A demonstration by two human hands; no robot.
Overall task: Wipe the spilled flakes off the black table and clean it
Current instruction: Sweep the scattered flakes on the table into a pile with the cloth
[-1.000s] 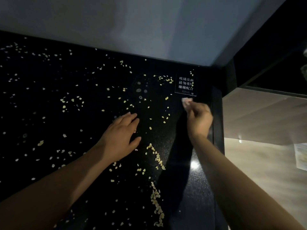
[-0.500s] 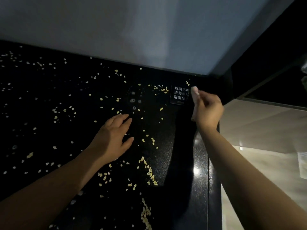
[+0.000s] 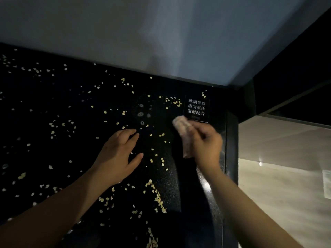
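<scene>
Right hand (image 3: pixel 206 142) grips a folded cloth (image 3: pixel 182 129) just below the sign (image 3: pixel 196 109); left hand (image 3: pixel 118 154) lies flat, fingers spread, on the flake-strewn worktop (image 3: pixel 53 149).

Single view: head cam, wide-angle, worn by the person. Faces fwd and steeply down onto the black table (image 3: pixel 53 149) at close range. Far wall (image 3: pixel 125 33) fills the frame top. Table's RH edge and pale floor (image 3: pixel 277 194) lie at frame right. Forearms enter from the bottom. Left hand (image 3: pixel 116 156) and right hand (image 3: pixel 206 142) sit approx. mid-frame.
</scene>
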